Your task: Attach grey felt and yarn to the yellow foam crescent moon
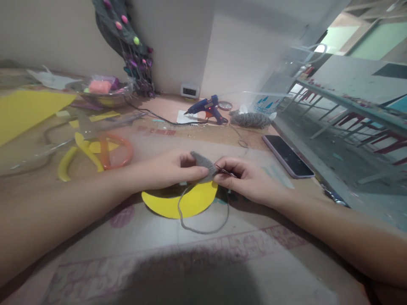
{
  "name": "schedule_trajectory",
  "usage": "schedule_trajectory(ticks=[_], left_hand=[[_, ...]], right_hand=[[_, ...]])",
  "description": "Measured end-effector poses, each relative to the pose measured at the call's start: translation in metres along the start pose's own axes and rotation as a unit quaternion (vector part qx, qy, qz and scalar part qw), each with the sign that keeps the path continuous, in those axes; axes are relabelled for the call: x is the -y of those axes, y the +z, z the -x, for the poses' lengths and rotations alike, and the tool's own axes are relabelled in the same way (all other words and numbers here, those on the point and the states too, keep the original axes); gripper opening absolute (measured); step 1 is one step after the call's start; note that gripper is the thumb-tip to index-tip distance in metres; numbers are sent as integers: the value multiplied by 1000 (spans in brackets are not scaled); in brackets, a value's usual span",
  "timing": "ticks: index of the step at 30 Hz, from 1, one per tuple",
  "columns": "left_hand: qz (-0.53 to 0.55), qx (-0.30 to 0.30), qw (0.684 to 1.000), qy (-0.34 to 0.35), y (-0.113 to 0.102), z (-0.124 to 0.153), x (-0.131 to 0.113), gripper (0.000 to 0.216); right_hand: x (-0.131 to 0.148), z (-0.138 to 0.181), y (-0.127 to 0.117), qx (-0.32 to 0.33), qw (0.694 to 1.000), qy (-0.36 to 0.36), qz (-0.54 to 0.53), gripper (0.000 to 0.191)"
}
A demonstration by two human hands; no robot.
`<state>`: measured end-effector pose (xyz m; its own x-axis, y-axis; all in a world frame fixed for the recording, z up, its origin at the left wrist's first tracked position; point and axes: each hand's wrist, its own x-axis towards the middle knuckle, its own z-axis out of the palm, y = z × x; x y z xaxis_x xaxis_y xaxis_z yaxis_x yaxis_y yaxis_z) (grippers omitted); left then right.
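A yellow crescent-shaped cutout [171,206] is held a little above the work surface. Its upper right end is wrapped closely in grey yarn [203,162]. My left hand [187,169] grips this wrapped end, thumb on the front. At the right edge of the wrapping, my right hand [237,176] pinches the yarn between thumb and fingers. Something thin and dark shows at those fingertips, too small to make out. A loose loop of the yarn hangs below both hands, across the front of the crescent.
Behind the hands lie a blue hot glue gun [206,108], a bundle of grey yarn [251,120] and a small digital clock [190,90]. A phone [288,156] lies at right. Scissors with orange handles [116,150] and yellow-handled ones [68,163] lie left, near yellow sheet [28,114].
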<state>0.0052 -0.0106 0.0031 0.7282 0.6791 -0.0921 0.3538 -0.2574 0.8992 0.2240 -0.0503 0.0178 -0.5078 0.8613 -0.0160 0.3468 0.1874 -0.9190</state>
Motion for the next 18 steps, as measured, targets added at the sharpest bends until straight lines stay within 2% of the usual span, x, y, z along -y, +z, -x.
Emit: schedule_trajectory(ticks=[7,11,18], left_hand=[[-12,-7,1000,25,4,0,-6,35],[-7,-6,999,37,3,-1,-2,32],[20,-2,999,26,3,-1,-2,32]], right_hand=[[3,0,0,0,999,30,22,17],[3,0,0,17,999,27,12,12],[3,0,-1,28,999,34,-21,10]])
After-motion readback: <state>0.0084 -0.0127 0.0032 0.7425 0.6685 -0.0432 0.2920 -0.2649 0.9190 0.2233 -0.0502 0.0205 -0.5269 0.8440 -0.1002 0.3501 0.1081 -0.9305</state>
